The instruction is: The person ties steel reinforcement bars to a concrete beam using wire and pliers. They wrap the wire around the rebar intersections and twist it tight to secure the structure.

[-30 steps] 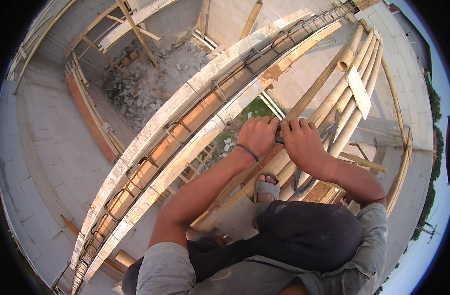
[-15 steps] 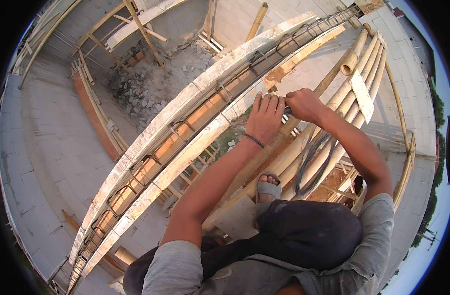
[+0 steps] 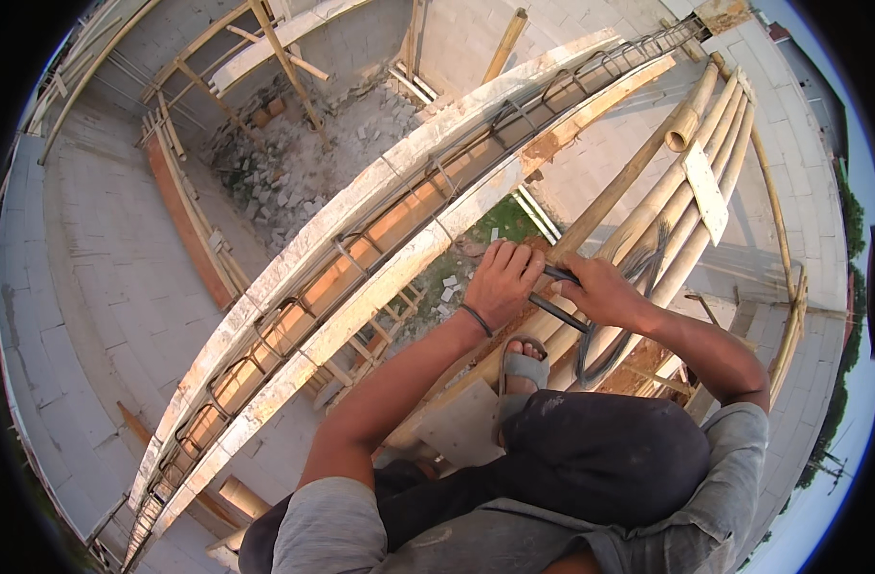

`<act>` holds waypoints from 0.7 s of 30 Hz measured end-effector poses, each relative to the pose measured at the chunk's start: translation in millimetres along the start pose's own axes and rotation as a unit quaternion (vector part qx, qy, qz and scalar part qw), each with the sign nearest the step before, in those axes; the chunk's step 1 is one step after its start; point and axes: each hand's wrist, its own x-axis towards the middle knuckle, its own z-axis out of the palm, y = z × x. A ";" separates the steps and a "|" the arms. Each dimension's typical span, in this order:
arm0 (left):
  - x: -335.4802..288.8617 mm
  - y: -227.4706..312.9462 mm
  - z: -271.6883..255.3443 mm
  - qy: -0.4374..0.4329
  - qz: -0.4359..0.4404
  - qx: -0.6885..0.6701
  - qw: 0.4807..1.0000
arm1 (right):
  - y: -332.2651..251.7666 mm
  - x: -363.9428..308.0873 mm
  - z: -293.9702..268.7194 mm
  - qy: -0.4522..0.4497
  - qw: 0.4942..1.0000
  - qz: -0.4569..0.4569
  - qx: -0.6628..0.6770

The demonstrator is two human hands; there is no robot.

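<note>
Above round, tan bamboo poles (image 3: 648, 206), the left hand (image 3: 504, 280) curls its grip round a slim black two-handled tool (image 3: 559, 312); the right hand (image 3: 598, 290) pinches one handle.

Beyond the left hand (image 3: 503, 284) there's room between the formwork's right edge (image 3: 351, 318) and those bamboo poles (image 3: 638, 222), which looped wire (image 3: 651, 256) crowds.

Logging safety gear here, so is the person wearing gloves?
No, the left hand and right hand are both bare, the right holding a dark-handled tool.
</note>
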 end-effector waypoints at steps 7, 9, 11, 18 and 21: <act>-4.4 0.9 8.4 0.088 0.000 0.023 0.996 | -4.7 4.4 -2.7 0.072 0.993 -0.070 -0.066; -4.8 0.3 8.7 0.099 -0.012 0.026 0.995 | -9.6 6.1 -4.3 0.071 0.990 -0.082 -0.095; -2.5 1.0 7.6 0.120 -0.018 0.025 0.992 | -16.5 7.3 -7.6 0.072 0.984 -0.102 -0.128; 20.9 -6.1 -14.6 0.079 -0.049 -0.032 0.995 | -51.6 -2.8 -13.8 0.081 0.936 -0.140 -0.314; 25.8 -17.5 -29.1 -0.008 -0.010 -0.109 0.994 | -66.0 -11.7 9.1 0.180 0.813 -0.133 -0.537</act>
